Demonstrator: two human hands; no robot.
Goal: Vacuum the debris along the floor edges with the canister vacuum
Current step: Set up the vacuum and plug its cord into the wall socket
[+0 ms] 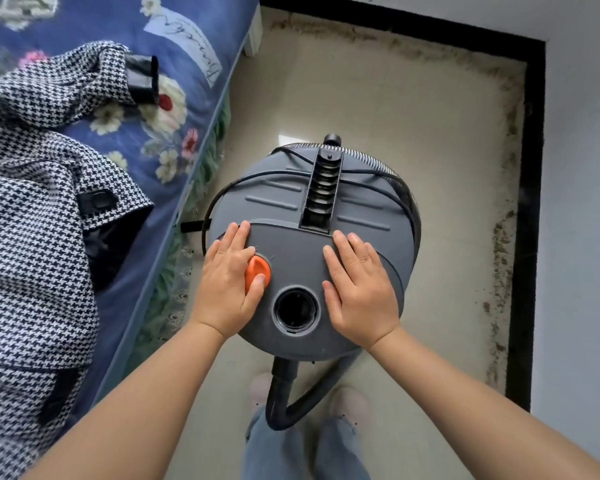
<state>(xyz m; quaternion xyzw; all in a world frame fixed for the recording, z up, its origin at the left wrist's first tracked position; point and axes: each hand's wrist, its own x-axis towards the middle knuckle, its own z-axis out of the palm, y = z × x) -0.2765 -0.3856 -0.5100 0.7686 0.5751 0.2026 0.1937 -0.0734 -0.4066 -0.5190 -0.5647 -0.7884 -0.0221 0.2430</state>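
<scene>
Vacuum stands mid-floor, right hand flat and open steadying its lid while left hand pinches the orange knob, apparently for switching on.

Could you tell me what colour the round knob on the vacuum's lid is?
The knob is orange, seen in the head view.

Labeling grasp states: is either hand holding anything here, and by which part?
Left hand pinches the orange knob on the vacuum's lid, grip between thumb and forefinger. Right hand lies flat on the lid, holding nothing.
</scene>
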